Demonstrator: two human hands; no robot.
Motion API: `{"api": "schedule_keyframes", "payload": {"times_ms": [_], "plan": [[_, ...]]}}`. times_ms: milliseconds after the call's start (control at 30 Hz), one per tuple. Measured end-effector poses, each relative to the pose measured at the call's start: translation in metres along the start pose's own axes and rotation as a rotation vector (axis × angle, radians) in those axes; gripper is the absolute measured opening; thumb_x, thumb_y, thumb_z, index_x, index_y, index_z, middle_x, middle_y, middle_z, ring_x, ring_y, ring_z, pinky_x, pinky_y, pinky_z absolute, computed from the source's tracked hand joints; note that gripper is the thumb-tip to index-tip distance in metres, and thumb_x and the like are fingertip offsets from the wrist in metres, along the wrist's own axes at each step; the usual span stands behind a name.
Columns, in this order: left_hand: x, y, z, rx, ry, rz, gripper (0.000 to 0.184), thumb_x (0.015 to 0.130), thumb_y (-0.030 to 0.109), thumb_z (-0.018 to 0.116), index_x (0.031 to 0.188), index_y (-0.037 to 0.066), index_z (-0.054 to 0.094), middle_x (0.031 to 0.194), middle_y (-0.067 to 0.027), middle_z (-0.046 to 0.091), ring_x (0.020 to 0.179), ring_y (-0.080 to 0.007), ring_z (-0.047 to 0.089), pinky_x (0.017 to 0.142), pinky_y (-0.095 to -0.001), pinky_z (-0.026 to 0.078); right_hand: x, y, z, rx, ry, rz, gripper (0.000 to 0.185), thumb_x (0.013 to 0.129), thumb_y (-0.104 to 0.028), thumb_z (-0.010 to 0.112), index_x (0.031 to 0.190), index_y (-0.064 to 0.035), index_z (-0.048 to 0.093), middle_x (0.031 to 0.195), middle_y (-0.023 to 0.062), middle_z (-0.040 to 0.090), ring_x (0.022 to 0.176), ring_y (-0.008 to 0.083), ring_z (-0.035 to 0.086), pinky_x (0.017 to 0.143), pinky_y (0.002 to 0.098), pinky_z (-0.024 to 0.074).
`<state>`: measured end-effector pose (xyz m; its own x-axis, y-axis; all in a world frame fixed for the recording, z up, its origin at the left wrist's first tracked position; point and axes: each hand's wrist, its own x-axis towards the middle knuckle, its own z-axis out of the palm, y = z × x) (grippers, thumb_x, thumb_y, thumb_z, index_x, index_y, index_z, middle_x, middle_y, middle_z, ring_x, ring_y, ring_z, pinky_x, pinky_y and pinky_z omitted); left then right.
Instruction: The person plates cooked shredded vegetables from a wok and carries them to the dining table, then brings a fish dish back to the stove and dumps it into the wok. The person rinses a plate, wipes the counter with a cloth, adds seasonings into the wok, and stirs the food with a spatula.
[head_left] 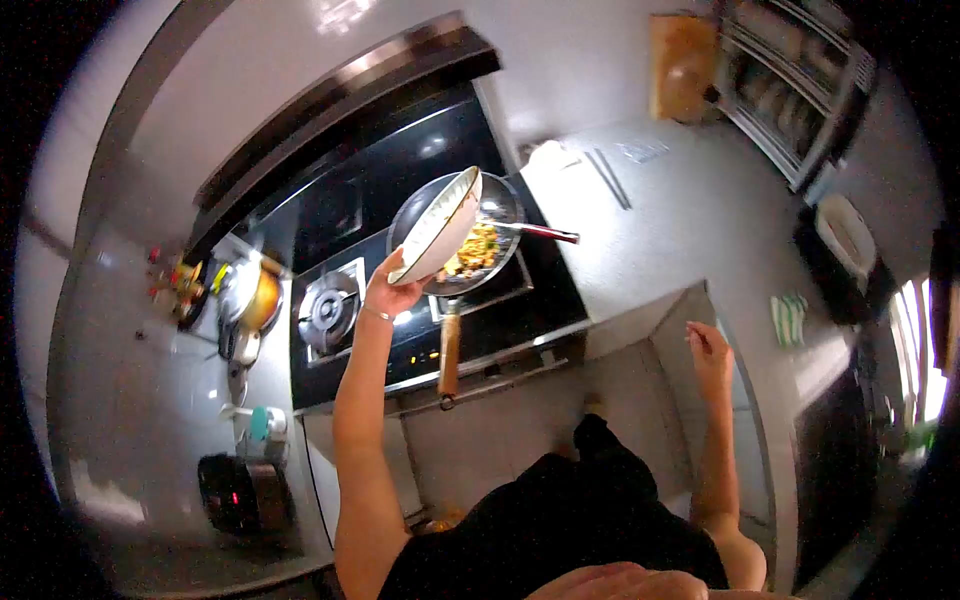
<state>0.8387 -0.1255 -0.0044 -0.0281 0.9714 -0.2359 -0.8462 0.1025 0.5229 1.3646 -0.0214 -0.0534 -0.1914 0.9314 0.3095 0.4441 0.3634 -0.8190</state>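
Here I am at the stove [545,295], and my left hand [393,290] has the white bowl [447,238] pinched by its lower end, fingers around the edge! The bowl is tipped steeply on its side, right above the pan [507,200], hiding part of it. Down in the pan sits a heap of chopped food [480,250], yellow and brown, with a red-handled utensil [550,234] leaning out over the right rim. The pan's wooden handle [449,355] points straight back at me. Over to the right, my right hand [709,345] hangs apart from it all, near the table [665,215] edge, fingers loosely bent; whether the tips meet, I can't tell. Two dark sticks [608,178] lie on that table, and left of the stove stands a yellow pot [265,300].
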Motion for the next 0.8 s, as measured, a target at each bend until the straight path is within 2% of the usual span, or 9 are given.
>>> {"api": "schedule_keyframes", "payload": {"times_ms": [67,100,167,233,333,500,567,633,800], "plan": [[0.012,-0.029,0.02,0.025,-0.017,0.033,0.033,0.082,0.023,0.062,0.108,0.005,0.055,0.098,-0.015,0.062,0.084,-0.0278,0.061,0.047,-0.0277,0.052,-0.029,-0.001,-0.031,-0.031,0.028,0.14,0.016,0.085,-0.007,0.054,0.097,0.0,0.063,0.086,0.0088,0.064,0.081,0.0144,0.061,0.073,0.0257,0.0468],[0.017,-0.045,0.042,0.036,0.051,-0.028,0.028,0.084,0.025,0.059,0.105,0.006,0.057,0.1,-0.0113,0.062,0.09,-0.0247,0.061,0.052,-0.0341,0.054,-0.041,0.002,-0.043,-0.01,0.06,0.143,0.016,0.084,-0.007,0.055,0.097,-0.0008,0.063,0.087,0.0102,0.064,0.079,0.0168,0.062,0.072,0.027,0.0472],[0.04,-0.075,0.047,0.104,-0.101,-0.056,0.031,0.085,0.026,0.057,0.108,0.006,0.055,0.105,-0.0101,0.061,0.097,-0.0257,0.058,0.068,-0.0407,0.054,-0.069,0.022,-0.071,0.017,0.16,0.152,0.017,0.083,-0.006,0.057,0.098,-0.0023,0.063,0.089,0.013,0.064,0.077,0.0217,0.063,0.07,0.0297,0.0481],[0.043,-0.126,0.121,0.255,0.005,-0.073,0.038,0.089,0.027,0.05,0.12,0.005,0.047,0.116,-0.012,0.055,0.106,-0.0282,0.053,0.087,-0.0439,0.046,-0.096,0.034,-0.1,-0.029,0.229,0.178,0.017,0.082,-0.007,0.057,0.098,-0.0019,0.063,0.089,0.0129,0.064,0.077,0.0212,0.062,0.07,0.0297,0.0481],[0.061,-0.226,0.187,0.494,-0.265,-0.138,0.048,0.095,0.031,0.036,0.133,0.003,0.03,0.132,-0.0143,0.041,0.119,-0.0289,0.043,0.097,-0.0429,0.039,-0.142,0.065,-0.152,-0.035,0.353,0.227,0.017,0.082,-0.007,0.058,0.097,-0.0023,0.063,0.088,0.0121,0.064,0.075,0.0194,0.061,0.067,0.0287,0.0477],[0.094,-0.438,0.255,0.658,-0.288,-0.319,0.047,0.095,0.029,0.04,0.134,0.005,0.027,0.131,-0.0128,0.041,0.116,-0.0244,0.046,0.095,-0.0387,0.042,-0.228,0.161,-0.291,-0.105,0.649,0.366,0.016,0.082,-0.008,0.057,0.095,-0.0028,0.063,0.085,0.0112,0.063,0.074,0.0212,0.06,0.066,0.0288,0.0475],[0.11,-0.527,0.286,0.696,-0.459,-0.446,0.046,0.095,0.026,0.041,0.133,0.005,0.027,0.13,-0.012,0.043,0.115,-0.0228,0.048,0.093,-0.0369,0.044,-0.253,0.223,-0.37,-0.155,0.83,0.396,0.014,0.081,-0.01,0.058,0.092,-0.0025,0.063,0.084,0.0111,0.063,0.073,0.0221,0.061,0.066,0.0294,0.0475],[0.113,-0.612,0.309,0.595,-0.488,-0.618,0.046,0.094,0.025,0.043,0.134,0.008,0.027,0.128,-0.0109,0.045,0.113,-0.0219,0.049,0.091,-0.0364,0.045,-0.272,0.278,-0.448,-0.396,0.872,0.509,0.019,0.082,-0.012,0.058,0.098,-0.0033,0.061,0.09,0.0093,0.063,0.078,0.0171,0.06,0.069,0.0277,0.0467],[0.105,-0.773,0.389,0.697,-0.614,-0.804,0.048,0.094,0.028,0.042,0.136,0.015,0.022,0.123,-0.0073,0.047,0.109,-0.0205,0.052,0.082,-0.0385,0.051,-0.243,0.391,-0.606,-0.74,0.687,0.527,0.036,0.08,-0.017,0.06,0.113,-0.0047,0.052,0.104,0.0153,0.058,0.091,0.0305,0.058,0.078,0.0367,0.0451]]}}
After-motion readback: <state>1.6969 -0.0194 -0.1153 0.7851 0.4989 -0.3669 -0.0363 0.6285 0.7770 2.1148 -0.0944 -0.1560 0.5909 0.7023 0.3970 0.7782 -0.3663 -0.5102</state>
